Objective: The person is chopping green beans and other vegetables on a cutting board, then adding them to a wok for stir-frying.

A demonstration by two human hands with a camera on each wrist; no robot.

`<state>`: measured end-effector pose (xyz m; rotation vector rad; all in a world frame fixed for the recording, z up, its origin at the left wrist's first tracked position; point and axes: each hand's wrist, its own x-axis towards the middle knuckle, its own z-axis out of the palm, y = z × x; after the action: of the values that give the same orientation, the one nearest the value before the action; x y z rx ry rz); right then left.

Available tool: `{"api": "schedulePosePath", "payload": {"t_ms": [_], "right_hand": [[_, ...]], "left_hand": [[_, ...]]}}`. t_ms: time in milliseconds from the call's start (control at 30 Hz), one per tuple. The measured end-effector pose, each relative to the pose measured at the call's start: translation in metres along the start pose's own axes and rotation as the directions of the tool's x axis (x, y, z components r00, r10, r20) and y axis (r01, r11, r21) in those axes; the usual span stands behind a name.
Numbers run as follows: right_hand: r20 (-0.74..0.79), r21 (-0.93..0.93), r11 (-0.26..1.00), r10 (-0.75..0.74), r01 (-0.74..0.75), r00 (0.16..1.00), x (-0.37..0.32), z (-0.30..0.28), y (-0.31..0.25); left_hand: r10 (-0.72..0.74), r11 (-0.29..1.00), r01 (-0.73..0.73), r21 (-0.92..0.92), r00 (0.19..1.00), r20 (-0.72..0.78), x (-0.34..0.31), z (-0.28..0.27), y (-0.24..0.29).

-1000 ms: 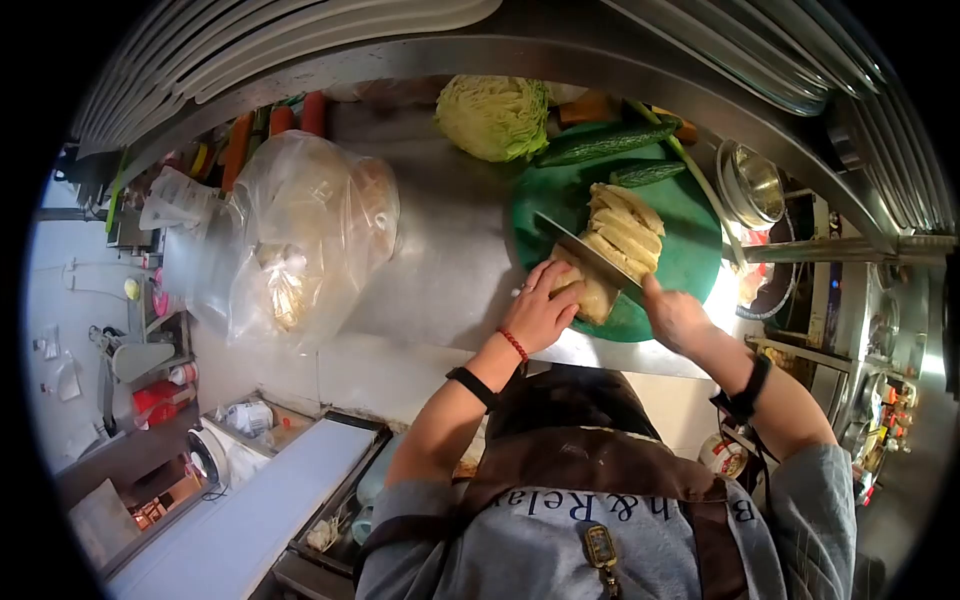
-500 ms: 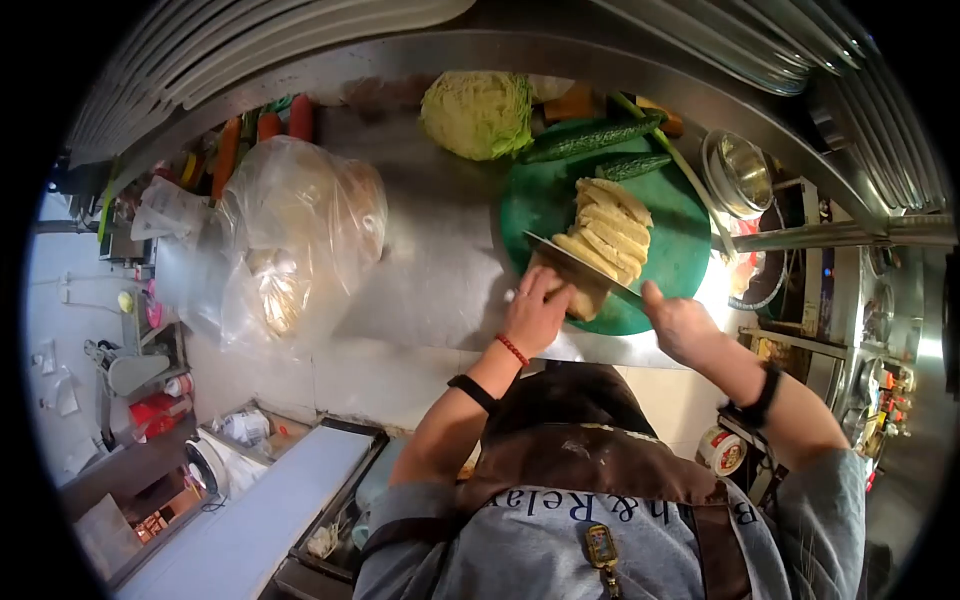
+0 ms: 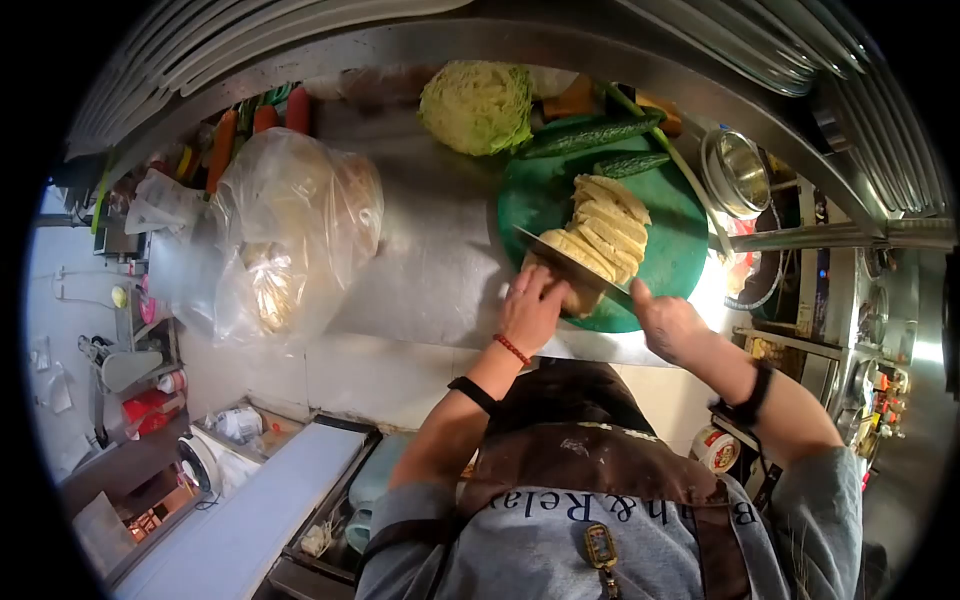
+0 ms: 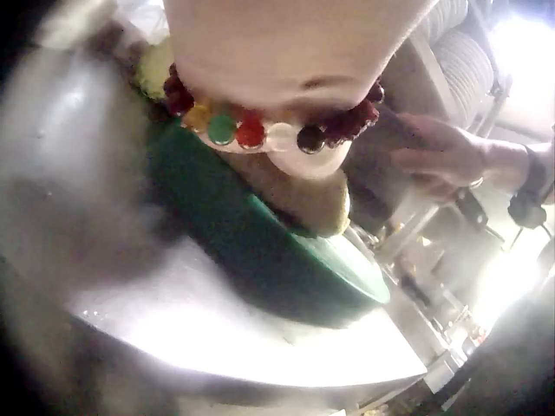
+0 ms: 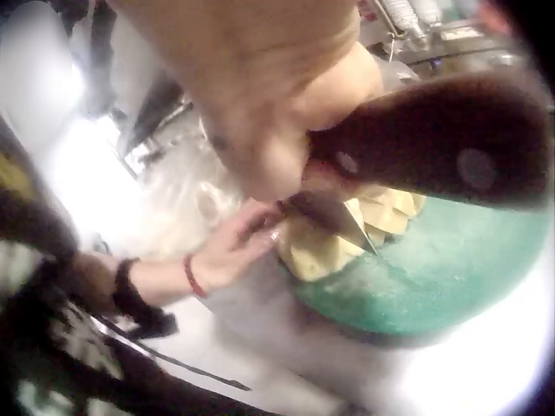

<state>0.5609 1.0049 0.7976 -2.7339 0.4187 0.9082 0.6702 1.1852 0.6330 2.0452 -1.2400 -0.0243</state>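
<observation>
My right hand (image 3: 675, 322) grips the dark riveted handle (image 5: 442, 143) of a kitchen knife (image 3: 570, 258). Its blade stands in a pale yellow block of food (image 3: 583, 299) on a round green cutting board (image 3: 675, 255). Beyond the blade, several thick cut slices (image 3: 612, 220) lean together in a row. My left hand (image 3: 530, 312) holds the uncut end of the block, fingers bent over it close to the blade. From the right wrist, this hand (image 5: 227, 256) shows at the end of the food, its fingertips partly hidden.
Two cucumbers (image 3: 590, 136) lie across the board's far side, beside a cabbage (image 3: 478, 108). A large clear plastic bag (image 3: 290, 230) sits on the steel counter (image 3: 430, 230) at left. Metal bowls (image 3: 738, 173) stand at right, and a plate shelf (image 3: 400, 45) overhangs the back.
The knife has shifted slightly left along the block, and another slice now lies on the far side of the blade. My left hand stays on the uncut end.
</observation>
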Motion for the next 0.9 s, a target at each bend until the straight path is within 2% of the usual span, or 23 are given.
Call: {"api": "schedulePosePath", "payload": {"t_ms": [100,167,233,267,367,467,500,600,667,700,733,833,900], "right_hand": [[-0.105,0.064,0.996,-0.059,0.066,0.993,0.055,0.043,-0.002],[-0.138,0.081,0.993,-0.079,0.091,0.987,0.063,0.037,-0.001],[-0.118,0.076,0.991,-0.098,0.108,0.988,0.049,0.007,-0.002],[-0.109,0.051,0.990,-0.123,0.129,0.986,0.032,-0.005,-0.002],[-0.022,0.003,0.996,-0.086,0.086,0.996,-0.021,-0.030,-0.005],[-0.009,0.016,0.998,-0.059,0.059,0.998,-0.032,-0.017,-0.003],[-0.061,0.018,0.997,-0.070,0.072,0.996,-0.024,-0.008,-0.004],[-0.173,0.040,0.992,-0.111,0.119,0.979,0.023,0.042,-0.008],[-0.232,0.083,0.986,-0.122,0.145,0.965,0.059,0.062,-0.004],[-0.193,0.092,0.987,-0.114,0.134,0.974,0.061,0.045,-0.006],[-0.150,0.105,0.987,-0.101,0.117,0.983,0.055,0.026,-0.005],[-0.075,0.081,0.989,-0.115,0.121,0.991,0.013,-0.014,-0.007],[0.020,0.062,0.996,-0.071,0.069,0.997,-0.021,-0.032,-0.013]], "left_hand": [[0.016,0.997,-0.013,-0.082,0.999,0.032,0.004,-0.005,0.000],[0.045,0.995,-0.046,-0.087,0.999,-0.008,0.002,-0.005,0.001],[0.077,0.992,-0.081,-0.096,0.996,-0.048,0.000,-0.007,-0.001],[0.126,0.987,-0.137,-0.083,0.984,-0.129,0.004,-0.013,0.001],[0.080,0.995,-0.083,-0.048,0.995,-0.059,0.003,-0.018,0.004],[0.050,0.998,-0.050,-0.024,0.999,-0.009,-0.001,-0.005,-0.002],[0.037,0.999,-0.037,-0.027,0.999,0.002,-0.002,-0.003,-0.003],[-0.005,0.999,0.005,-0.040,1.000,0.007,-0.001,0.000,-0.009],[0.044,0.991,-0.050,-0.120,0.998,-0.052,-0.001,0.001,-0.007],[0.074,0.984,-0.087,-0.152,0.993,-0.088,0.003,0.000,-0.009],[0.078,0.984,-0.085,-0.156,0.996,-0.051,0.000,-0.004,-0.010],[0.138,0.990,-0.141,0.002,0.971,-0.193,0.003,-0.021,0.001],[0.094,0.995,-0.096,-0.010,0.987,-0.129,-0.002,-0.015,-0.002]]}}
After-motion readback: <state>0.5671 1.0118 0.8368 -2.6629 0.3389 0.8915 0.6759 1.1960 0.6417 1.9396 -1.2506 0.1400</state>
